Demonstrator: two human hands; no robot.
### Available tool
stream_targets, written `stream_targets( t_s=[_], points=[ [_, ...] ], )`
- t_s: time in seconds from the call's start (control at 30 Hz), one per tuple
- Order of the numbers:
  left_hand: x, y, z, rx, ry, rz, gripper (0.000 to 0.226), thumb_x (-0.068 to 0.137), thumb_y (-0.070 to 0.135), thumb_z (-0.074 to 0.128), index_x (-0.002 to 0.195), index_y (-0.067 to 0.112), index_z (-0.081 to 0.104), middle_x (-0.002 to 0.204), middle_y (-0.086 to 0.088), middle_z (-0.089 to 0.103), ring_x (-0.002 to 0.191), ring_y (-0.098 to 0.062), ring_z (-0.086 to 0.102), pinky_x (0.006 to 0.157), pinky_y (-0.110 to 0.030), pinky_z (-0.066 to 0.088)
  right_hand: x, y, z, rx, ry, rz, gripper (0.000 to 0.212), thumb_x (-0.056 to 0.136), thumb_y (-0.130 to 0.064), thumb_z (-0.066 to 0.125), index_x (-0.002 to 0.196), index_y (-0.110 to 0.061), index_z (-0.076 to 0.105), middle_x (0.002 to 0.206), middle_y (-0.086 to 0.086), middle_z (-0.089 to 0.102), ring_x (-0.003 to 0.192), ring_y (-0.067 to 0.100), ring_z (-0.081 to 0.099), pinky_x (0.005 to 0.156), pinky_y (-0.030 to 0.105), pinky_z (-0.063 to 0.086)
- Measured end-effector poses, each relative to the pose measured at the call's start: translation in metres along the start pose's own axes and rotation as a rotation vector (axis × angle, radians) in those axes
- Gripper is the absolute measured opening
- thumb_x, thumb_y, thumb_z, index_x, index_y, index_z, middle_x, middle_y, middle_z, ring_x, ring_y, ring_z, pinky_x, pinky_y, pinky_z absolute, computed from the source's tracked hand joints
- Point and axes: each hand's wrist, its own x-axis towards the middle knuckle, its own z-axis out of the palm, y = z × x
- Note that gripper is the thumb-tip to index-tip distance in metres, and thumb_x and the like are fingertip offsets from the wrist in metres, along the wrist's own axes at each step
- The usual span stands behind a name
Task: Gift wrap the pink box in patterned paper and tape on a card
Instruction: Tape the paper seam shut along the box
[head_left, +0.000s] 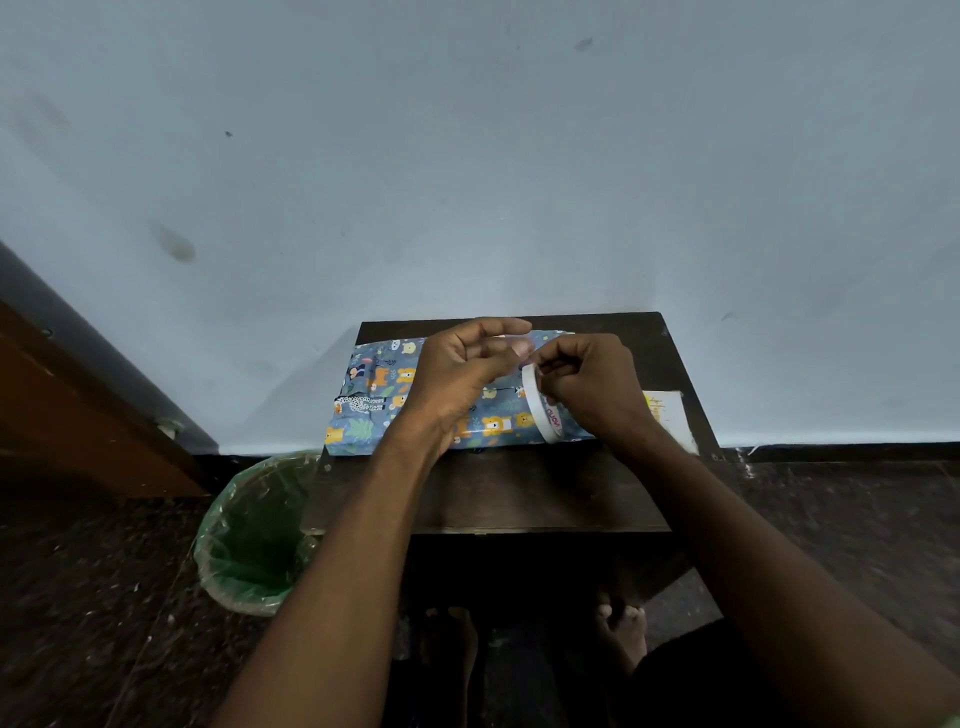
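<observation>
pink box (415, 405) is already hidden under the patterned paper, lying across the far half of our small dark table (519, 493), toward twelve o'clock from us. at about eight o'clock of it, on the floor, stands a green-lined bin (254, 535). going rightward, our left hand (462, 371) hovers over the parcel, thumb and fingers pinching what looks like the free end of a clear strip. our right hand (592, 389) grips the tape roll (543, 405) on edge just beside it. at three o'clock of the parcel the card (670, 415) lies on the table, half hidden by our right wrist. we judge we are drawing tape. next we need to tear off a length and press it down on the seam.
</observation>
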Motion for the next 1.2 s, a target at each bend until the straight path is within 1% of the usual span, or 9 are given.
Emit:
stream_targets(
  t_s=[0.2,0.3,0.4,0.5,0.6,0.7,0.83,1.03,1.2],
  points=[
    [-0.001,0.003,0.003,0.01,-0.016,-0.043,0.035,0.087,0.007,0.084,0.12,0.019,0.078,0.091,-0.008,0.083,0.096,-0.007,0.078,0.089,-0.02,0.053,0.0,-0.004,-0.007,0.05,-0.093,0.028,0.035,0.075,0.015,0.067,0.09,-0.013,0.081,0.078,-0.002,0.078,0.069,0.004,0.071,0.073,0.025,0.06],
    [0.0,0.002,0.006,0.004,-0.016,-0.034,0.035,0.085,0.01,0.086,0.117,0.02,0.079,0.087,-0.008,0.082,0.094,-0.007,0.076,0.084,-0.018,0.051,0.004,-0.001,-0.019,0.074,-0.072,0.096,0.038,0.074,0.015,0.061,0.091,-0.013,0.079,0.083,0.001,0.078,0.075,0.01,0.073,0.073,0.029,0.061],
    [0.0,0.002,0.009,0.001,-0.04,-0.02,0.035,0.085,0.008,0.086,0.117,0.019,0.079,0.088,-0.01,0.082,0.092,-0.007,0.076,0.077,-0.009,0.05,0.008,0.014,-0.036,-0.216,0.063,0.156,0.029,0.072,0.006,0.065,0.083,-0.018,0.077,0.079,-0.006,0.075,0.075,0.014,0.07,0.069,0.03,0.054],
    [0.003,0.003,0.014,0.018,-0.047,0.006,0.033,0.085,0.006,0.085,0.116,0.018,0.079,0.089,-0.015,0.082,0.094,-0.009,0.077,0.079,-0.008,0.051,0.005,0.028,-0.046,-0.488,0.053,0.192,0.02,0.072,0.002,0.068,0.077,-0.016,0.077,0.079,-0.004,0.071,0.081,0.022,0.068,0.062,0.026,0.039],
    [0.007,0.004,0.022,0.046,-0.057,0.021,0.033,0.085,0.004,0.085,0.115,0.016,0.08,0.086,-0.008,0.082,0.091,-0.011,0.079,0.084,-0.013,0.055,0.004,0.031,-0.043,-0.523,-0.03,0.233,0.015,0.068,-0.001,0.072,0.074,-0.014,0.077,0.077,-0.001,0.071,0.08,0.024,0.067,0.061,0.026,0.039],
    [0.012,0.003,0.029,0.096,-0.07,0.041,0.031,0.086,0.005,0.084,0.115,0.016,0.08,0.088,-0.01,0.082,0.095,-0.019,0.08,0.094,-0.025,0.059,0.005,0.031,-0.039,-0.546,0.019,0.243,0.016,0.068,-0.002,0.07,0.076,-0.015,0.075,0.083,0.002,0.071,0.081,0.027,0.064,0.069,0.029,0.045],
    [0.017,0.001,0.037,0.168,-0.088,0.099,0.028,0.087,0.005,0.084,0.112,0.016,0.081,0.081,-0.01,0.08,0.083,-0.014,0.078,0.085,-0.02,0.057,0.002,0.029,-0.037,-0.603,0.064,0.222,0.011,0.069,-0.004,0.068,0.077,-0.012,0.07,0.085,0.007,0.07,0.083,0.034,0.065,0.07,0.035,0.054],
    [0.019,-0.001,0.04,0.232,-0.095,0.166,0.027,0.088,0.007,0.083,0.113,0.017,0.081,0.079,-0.013,0.078,0.079,-0.016,0.075,0.083,-0.02,0.057,0.0,0.023,-0.042,-0.696,0.071,0.279,0.023,0.068,-0.008,0.078,0.074,-0.009,0.056,0.077,0.007,0.055,0.074,0.033,0.056,0.063,0.03,0.04],
    [0.018,0.0,0.038,0.252,-0.087,0.186,0.027,0.089,0.009,0.083,0.114,0.017,0.08,0.078,-0.005,0.08,0.079,-0.011,0.076,0.082,-0.018,0.056,-0.002,0.022,-0.034,-0.706,0.053,0.251,0.031,0.076,-0.011,0.077,0.072,-0.012,0.046,0.091,0.016,0.067,0.085,0.038,0.066,0.064,0.032,0.04]
  ],
)
